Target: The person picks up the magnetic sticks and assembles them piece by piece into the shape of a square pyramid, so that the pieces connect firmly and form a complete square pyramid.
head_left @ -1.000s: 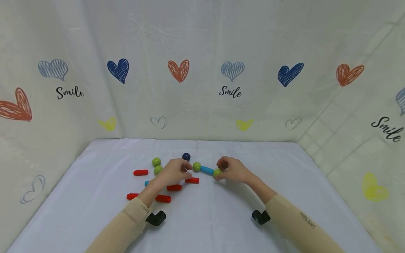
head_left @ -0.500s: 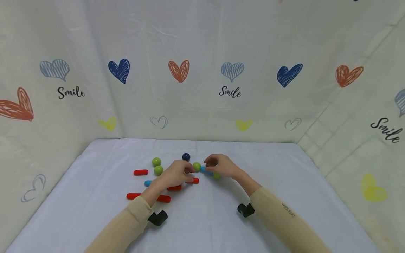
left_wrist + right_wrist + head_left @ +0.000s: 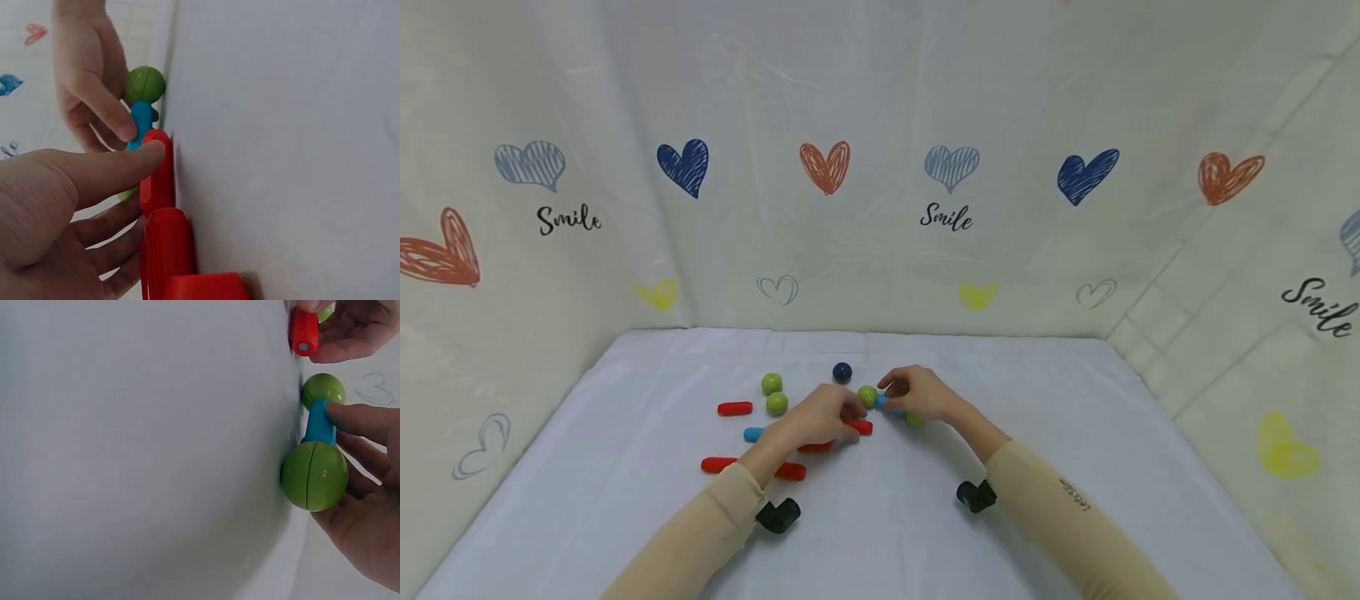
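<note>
My left hand (image 3: 822,417) pinches a short red rod (image 3: 161,181), thumb on one side and fingers behind. A pale metal disc shows at that rod's end in the right wrist view. Just to the right, my right hand (image 3: 923,393) pinches a blue rod (image 3: 320,425) at its middle. This blue rod joins two green balls, a near ball (image 3: 315,476) and a far ball (image 3: 324,389), in a dumbbell shape lying on the table. In the head view my right fingers partly cover the rod.
A white cloth covers the table (image 3: 880,517). Left of my hands lie several red rods, one of them a loose rod (image 3: 734,408), another blue rod (image 3: 753,434) and two green balls, including one ball (image 3: 771,383). A dark blue ball (image 3: 842,372) sits behind my left hand.
My right hand has moved left from the right green ball to the blue rod. My left hand has shifted slightly right and down, onto the red rod.
</note>
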Demonstrator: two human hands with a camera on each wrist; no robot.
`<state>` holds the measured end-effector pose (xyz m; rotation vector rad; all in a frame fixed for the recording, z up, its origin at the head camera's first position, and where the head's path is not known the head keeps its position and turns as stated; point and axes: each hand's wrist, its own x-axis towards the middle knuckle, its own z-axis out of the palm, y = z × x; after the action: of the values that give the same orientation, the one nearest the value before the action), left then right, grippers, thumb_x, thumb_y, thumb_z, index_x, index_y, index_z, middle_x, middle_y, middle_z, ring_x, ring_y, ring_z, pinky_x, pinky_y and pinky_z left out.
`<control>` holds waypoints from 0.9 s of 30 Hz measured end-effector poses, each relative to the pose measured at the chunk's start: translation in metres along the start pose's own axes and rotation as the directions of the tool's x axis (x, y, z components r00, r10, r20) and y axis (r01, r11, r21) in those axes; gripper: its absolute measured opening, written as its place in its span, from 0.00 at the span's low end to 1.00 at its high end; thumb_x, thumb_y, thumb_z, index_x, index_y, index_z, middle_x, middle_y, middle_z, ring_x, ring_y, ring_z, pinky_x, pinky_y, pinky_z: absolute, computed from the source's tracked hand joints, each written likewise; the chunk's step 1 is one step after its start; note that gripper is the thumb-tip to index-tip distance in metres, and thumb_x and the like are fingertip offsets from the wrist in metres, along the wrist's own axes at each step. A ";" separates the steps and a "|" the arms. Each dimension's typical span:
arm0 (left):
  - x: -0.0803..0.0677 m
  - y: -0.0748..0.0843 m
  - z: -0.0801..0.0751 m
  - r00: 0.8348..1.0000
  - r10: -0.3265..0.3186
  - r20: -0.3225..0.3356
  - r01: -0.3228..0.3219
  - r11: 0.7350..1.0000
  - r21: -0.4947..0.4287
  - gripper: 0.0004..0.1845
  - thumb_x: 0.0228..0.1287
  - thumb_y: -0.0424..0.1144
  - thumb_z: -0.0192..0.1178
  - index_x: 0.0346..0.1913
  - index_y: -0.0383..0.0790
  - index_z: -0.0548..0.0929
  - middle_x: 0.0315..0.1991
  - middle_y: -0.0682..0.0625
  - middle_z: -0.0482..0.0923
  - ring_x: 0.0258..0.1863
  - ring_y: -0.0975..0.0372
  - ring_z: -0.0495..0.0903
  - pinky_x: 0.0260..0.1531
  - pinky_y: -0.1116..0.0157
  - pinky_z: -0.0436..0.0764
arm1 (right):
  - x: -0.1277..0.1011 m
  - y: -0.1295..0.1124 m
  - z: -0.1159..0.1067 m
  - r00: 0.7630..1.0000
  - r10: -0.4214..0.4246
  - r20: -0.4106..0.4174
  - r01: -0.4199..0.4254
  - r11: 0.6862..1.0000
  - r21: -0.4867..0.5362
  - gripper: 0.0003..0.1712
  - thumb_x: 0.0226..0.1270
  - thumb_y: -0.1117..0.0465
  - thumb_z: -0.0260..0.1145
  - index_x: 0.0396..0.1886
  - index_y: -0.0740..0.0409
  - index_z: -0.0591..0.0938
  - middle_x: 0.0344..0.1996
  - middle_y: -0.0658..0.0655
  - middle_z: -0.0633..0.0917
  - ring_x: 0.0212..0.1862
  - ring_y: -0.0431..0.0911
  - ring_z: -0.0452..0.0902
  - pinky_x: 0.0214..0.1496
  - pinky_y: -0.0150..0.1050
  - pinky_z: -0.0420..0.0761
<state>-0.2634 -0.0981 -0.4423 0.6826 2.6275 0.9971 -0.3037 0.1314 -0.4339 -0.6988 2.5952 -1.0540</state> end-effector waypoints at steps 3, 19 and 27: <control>0.001 0.001 0.000 1.000 -0.004 0.013 0.004 1.000 0.009 0.16 0.60 0.33 0.75 0.51 0.39 0.87 0.40 0.55 0.85 0.39 0.62 0.81 0.48 0.61 0.83 | -0.001 -0.001 -0.001 1.000 0.024 -0.001 -0.024 1.000 -0.005 0.17 0.68 0.64 0.71 0.55 0.60 0.85 0.41 0.52 0.87 0.46 0.46 0.81 0.56 0.46 0.81; 0.006 -0.004 0.001 0.999 0.046 -0.014 -0.045 0.997 0.063 0.12 0.63 0.32 0.73 0.48 0.41 0.88 0.39 0.55 0.85 0.39 0.61 0.80 0.49 0.60 0.82 | -0.014 0.003 -0.009 0.996 0.086 0.027 -0.085 0.995 -0.051 0.29 0.70 0.65 0.66 0.71 0.56 0.75 0.41 0.55 0.82 0.41 0.48 0.77 0.44 0.42 0.80; 0.012 -0.003 0.000 0.995 0.042 -0.086 -0.039 0.998 0.040 0.11 0.64 0.35 0.72 0.48 0.41 0.88 0.41 0.55 0.84 0.41 0.61 0.78 0.48 0.61 0.82 | -0.020 0.006 -0.010 0.995 0.099 0.021 -0.099 0.995 -0.035 0.28 0.71 0.63 0.67 0.70 0.57 0.76 0.41 0.56 0.82 0.39 0.47 0.78 0.42 0.42 0.80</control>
<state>-0.2743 -0.0936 -0.4449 0.7198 2.7247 1.0123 -0.2928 0.1511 -0.4297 -0.5793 2.6046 -0.9697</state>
